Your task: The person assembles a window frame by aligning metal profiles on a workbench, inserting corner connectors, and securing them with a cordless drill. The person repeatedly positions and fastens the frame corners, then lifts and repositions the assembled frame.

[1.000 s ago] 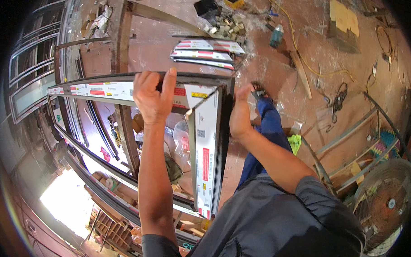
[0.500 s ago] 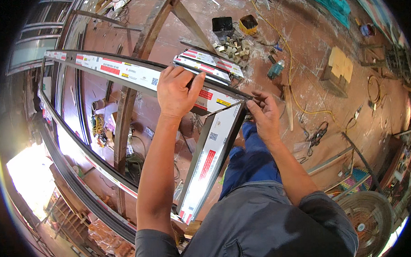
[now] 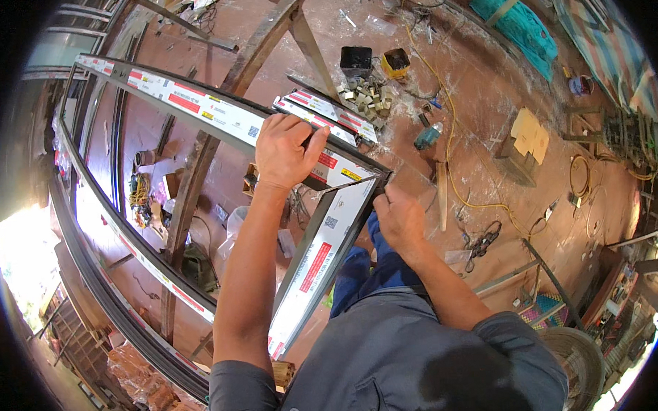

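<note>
One firm anchor helps: our left hand (image 3: 287, 155) clasps the rectangular, white-filmed dark metal frame (image 3: 224, 116); right of that grip, our right hand (image 3: 402, 217) curls by the mitred corner (image 3: 371, 176), hold unclear.

"What's lying on that floor (image 3: 488, 91)?"
"A black bin (image 3: 356, 72) beside a yellow one (image 3: 397, 74), with metal blocks (image 3: 369, 97) heaped nearby."
"And the cord (image 3: 454, 114)?"
"Yellow, snaking past a bottle (image 3: 428, 135). There's a teal sheet (image 3: 515, 32) too."
</note>
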A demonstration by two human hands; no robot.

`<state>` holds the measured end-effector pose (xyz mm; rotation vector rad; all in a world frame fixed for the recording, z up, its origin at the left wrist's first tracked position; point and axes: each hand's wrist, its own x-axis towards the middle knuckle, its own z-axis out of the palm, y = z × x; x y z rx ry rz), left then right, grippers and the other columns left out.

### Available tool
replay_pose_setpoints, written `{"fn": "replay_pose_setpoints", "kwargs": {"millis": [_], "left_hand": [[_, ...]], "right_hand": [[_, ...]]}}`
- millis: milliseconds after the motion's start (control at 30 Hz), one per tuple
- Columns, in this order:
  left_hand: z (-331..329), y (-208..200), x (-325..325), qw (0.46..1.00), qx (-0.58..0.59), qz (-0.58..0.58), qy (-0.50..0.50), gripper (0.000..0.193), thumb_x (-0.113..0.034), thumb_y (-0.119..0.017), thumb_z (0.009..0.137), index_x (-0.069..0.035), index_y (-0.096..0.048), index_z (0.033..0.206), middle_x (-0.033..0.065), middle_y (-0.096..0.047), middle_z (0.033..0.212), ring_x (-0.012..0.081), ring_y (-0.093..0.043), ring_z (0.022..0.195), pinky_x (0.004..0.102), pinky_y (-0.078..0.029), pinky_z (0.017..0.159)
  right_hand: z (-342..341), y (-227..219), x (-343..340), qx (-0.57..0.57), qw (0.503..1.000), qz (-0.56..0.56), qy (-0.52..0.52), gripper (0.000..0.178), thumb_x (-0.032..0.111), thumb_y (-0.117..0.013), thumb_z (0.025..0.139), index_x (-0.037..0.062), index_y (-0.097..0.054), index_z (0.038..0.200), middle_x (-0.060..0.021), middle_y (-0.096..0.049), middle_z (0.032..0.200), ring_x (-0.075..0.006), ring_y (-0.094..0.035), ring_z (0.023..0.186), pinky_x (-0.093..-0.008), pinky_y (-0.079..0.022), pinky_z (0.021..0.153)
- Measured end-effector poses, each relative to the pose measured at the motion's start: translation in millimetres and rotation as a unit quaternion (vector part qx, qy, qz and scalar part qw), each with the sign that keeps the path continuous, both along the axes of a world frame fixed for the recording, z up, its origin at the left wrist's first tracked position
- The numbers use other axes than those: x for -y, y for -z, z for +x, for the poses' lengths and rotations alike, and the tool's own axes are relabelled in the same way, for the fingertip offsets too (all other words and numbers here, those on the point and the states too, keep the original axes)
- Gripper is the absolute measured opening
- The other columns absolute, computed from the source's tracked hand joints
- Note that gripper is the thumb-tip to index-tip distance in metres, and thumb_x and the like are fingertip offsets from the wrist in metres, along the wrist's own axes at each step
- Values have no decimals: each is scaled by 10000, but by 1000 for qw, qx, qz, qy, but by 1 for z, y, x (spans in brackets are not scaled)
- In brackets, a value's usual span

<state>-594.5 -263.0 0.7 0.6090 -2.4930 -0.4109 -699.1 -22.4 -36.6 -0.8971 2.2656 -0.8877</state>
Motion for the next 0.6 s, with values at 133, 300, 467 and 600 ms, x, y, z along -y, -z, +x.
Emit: {"fn": "replay_pose_setpoints", "kwargs": {"millis": [133, 300, 467, 600], "left_hand": [[1, -5, 0, 999, -25, 35, 11, 293, -280, -817, 835, -56, -696, 690, 84, -644, 707, 312, -613, 749, 445, -488, 776], [41, -26, -40, 876, -201, 420, -124, 271, -280, -781, 952, -19, -789, 1025, 84, -766, 965, 175, -684, 860, 317, -518, 837], [228, -54, -149, 806, -257, 439, -303, 203, -172, -744, 995, 11, -771, 1079, 56, -760, 1042, 123, -663, 914, 289, -526, 831], [395, -46, -273, 687, -257, 290, -614, 184, -169, -717, 1017, 10, -757, 1003, 36, -720, 924, 114, -637, 857, 287, -520, 777]], "right_hand": [[-7, -2, 2, 26, 999, -5, 24, 285, 284, -606, 989, 28, -671, 880, -271, -698, 865, -491, -689, 828, -572, -524, 748], [-19, 37, 2, 49, 996, -45, 60, 291, 276, -621, 1016, 8, -695, 932, -245, -676, 792, -408, -696, 777, -494, -529, 724], [-23, 4, 21, 278, 936, -158, 145, 201, 203, -677, 1020, 5, -676, 1052, -89, -691, 868, -214, -670, 747, -363, -545, 689], [-61, 27, 0, 320, 937, -123, 64, 238, 221, -698, 1007, 67, -614, 1169, -48, -674, 949, -191, -679, 783, -337, -575, 695]]}}
